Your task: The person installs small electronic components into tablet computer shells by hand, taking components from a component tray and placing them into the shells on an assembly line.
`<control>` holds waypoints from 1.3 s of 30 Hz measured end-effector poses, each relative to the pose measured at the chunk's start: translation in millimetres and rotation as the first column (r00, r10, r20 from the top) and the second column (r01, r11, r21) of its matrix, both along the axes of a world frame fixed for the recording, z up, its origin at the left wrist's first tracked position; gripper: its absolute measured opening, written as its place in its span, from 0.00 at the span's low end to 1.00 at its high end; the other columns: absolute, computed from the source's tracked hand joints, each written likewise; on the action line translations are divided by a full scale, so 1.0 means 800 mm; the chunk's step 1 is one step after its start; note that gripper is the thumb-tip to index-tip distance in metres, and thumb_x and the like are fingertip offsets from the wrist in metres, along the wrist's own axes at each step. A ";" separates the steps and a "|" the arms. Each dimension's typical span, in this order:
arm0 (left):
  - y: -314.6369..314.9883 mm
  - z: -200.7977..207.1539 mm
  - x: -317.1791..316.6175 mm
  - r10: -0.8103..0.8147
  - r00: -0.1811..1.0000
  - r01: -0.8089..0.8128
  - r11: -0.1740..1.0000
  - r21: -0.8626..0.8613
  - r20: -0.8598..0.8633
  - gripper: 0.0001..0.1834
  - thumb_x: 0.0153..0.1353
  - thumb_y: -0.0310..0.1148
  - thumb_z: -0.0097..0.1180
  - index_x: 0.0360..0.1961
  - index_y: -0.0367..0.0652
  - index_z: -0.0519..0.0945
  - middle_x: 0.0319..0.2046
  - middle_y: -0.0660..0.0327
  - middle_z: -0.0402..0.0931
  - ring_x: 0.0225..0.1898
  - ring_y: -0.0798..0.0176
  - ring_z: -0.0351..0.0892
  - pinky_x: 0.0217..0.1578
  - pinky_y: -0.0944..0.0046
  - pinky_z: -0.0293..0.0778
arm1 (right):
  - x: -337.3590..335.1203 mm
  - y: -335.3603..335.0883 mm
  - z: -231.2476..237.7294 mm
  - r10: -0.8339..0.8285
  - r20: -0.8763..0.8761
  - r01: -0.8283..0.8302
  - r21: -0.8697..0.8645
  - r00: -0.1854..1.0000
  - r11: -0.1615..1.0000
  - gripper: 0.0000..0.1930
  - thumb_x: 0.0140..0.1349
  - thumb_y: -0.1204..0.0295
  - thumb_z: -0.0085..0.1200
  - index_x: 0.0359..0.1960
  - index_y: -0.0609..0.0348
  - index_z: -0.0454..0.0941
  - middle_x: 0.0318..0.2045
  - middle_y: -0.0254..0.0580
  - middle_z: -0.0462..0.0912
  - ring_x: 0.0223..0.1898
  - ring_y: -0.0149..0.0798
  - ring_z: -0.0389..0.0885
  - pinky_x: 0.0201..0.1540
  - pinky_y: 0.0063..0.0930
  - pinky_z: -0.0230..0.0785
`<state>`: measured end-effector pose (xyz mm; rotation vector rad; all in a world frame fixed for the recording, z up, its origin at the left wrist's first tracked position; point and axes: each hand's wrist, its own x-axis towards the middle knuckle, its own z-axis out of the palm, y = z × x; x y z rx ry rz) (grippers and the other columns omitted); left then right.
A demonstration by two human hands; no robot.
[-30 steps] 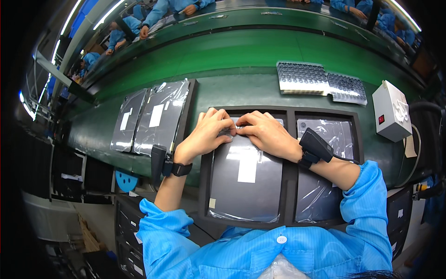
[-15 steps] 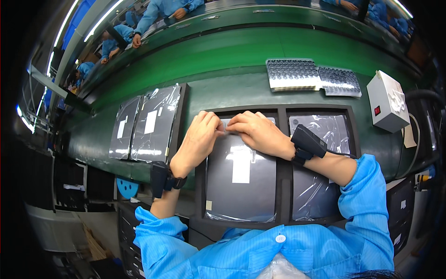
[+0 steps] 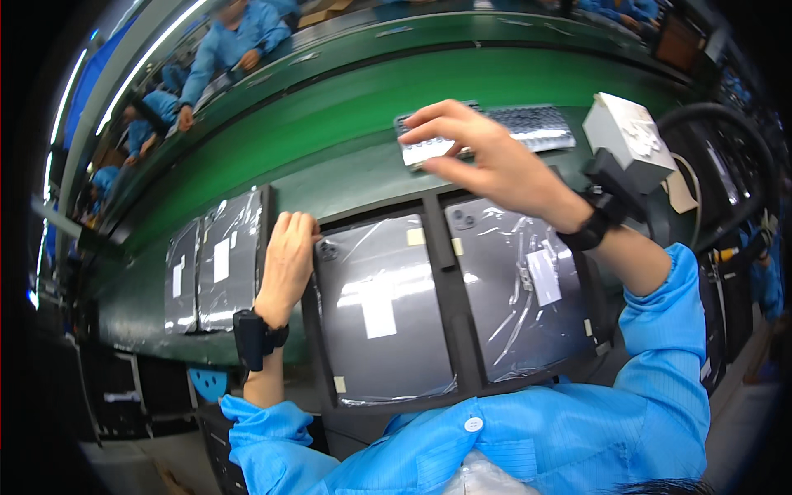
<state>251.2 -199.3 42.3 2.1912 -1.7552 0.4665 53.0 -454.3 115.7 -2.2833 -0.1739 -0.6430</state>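
Observation:
A black foam tray point(image 3: 437, 247) holds two dark grey tablets in clear film, backs up: the left tablet point(image 3: 396, 355) and the right tablet point(image 3: 495, 305). Both carry white labels and pale yellow tabs. My left hand point(image 3: 287, 260) is at the tray's upper left corner, fingers bent together beside the left tablet's camera corner. What lies under those fingertips is hidden. Over the far edge of the right tablet, my right hand point(image 3: 495, 161) is raised, thumb and fingers apart with nothing between them. Behind it lie stacks of dotted sheets point(image 3: 540, 128), partly covered by the hand.
Two more film-wrapped tablets point(image 3: 235, 280) lie to the left on the green bench point(image 3: 338, 186). A white box point(image 3: 619, 136) with crumpled white material on top stands at the far right, near a black hose point(image 3: 759, 148). Co-workers in blue point(image 3: 223, 49) sit across the bench.
My right hand has left the left tablet's top edge and moved up and right, opening. My left hand has shifted to the tray's corner. The whole view has turned.

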 end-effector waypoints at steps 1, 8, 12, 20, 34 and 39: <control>0.002 -0.004 0.000 0.008 1.000 -0.008 1.000 0.009 0.016 0.08 0.54 0.21 0.57 0.32 0.38 0.70 0.30 0.54 0.69 0.37 0.49 0.68 0.40 0.53 0.67 | -0.022 -0.008 0.012 -0.037 -0.018 0.037 -0.004 0.999 0.999 0.14 0.64 0.74 0.53 0.52 0.57 0.78 0.55 0.43 0.74 0.56 0.38 0.73 0.49 0.27 0.70; -0.011 -0.020 -0.012 0.108 0.966 -0.119 0.992 0.031 0.236 0.07 0.52 0.19 0.51 0.33 0.39 0.71 0.32 0.54 0.68 0.39 0.52 0.67 0.41 0.58 0.65 | -0.178 -0.027 -0.019 -0.308 -0.182 0.258 -0.252 0.934 0.933 0.17 0.60 0.69 0.59 0.50 0.59 0.77 0.54 0.45 0.75 0.56 0.50 0.73 0.57 0.38 0.67; -0.002 -0.010 -0.023 0.209 0.973 -0.202 0.976 -0.079 0.093 0.11 0.49 0.18 0.52 0.35 0.37 0.71 0.36 0.52 0.68 0.43 0.48 0.68 0.44 0.54 0.65 | -0.239 0.001 -0.050 -0.562 -0.179 0.455 -0.418 0.807 0.786 0.20 0.57 0.71 0.60 0.52 0.59 0.76 0.57 0.45 0.74 0.58 0.50 0.71 0.58 0.39 0.66; 0.139 0.010 -0.134 0.585 0.761 -0.588 0.805 0.083 -0.282 0.17 0.61 0.42 0.61 0.32 0.38 0.73 0.25 0.53 0.73 0.29 0.47 0.73 0.33 0.52 0.69 | -0.320 0.079 -0.135 -0.683 -0.396 0.789 0.296 0.614 0.538 0.26 0.64 0.70 0.56 0.64 0.61 0.67 0.55 0.45 0.66 0.57 0.41 0.68 0.56 0.32 0.66; 0.196 -0.064 -0.272 -0.128 -0.006 -0.712 0.697 -0.085 -0.992 0.20 0.62 0.31 0.62 0.53 0.34 0.74 0.42 0.60 0.78 0.43 0.71 0.76 0.46 0.72 0.71 | -0.352 0.067 -0.167 -0.389 -0.357 0.522 0.679 0.849 0.517 0.21 0.63 0.74 0.55 0.58 0.66 0.70 0.43 0.35 0.79 0.40 0.25 0.75 0.45 0.18 0.66; 0.236 -0.032 -0.337 -0.278 0.053 -0.830 0.522 -0.197 -0.959 0.20 0.61 0.29 0.61 0.54 0.35 0.73 0.42 0.61 0.79 0.43 0.73 0.77 0.45 0.73 0.72 | -0.340 0.065 -0.133 -0.313 -0.248 0.386 0.752 0.917 0.534 0.26 0.62 0.77 0.53 0.62 0.70 0.66 0.50 0.45 0.79 0.47 0.31 0.79 0.55 0.23 0.67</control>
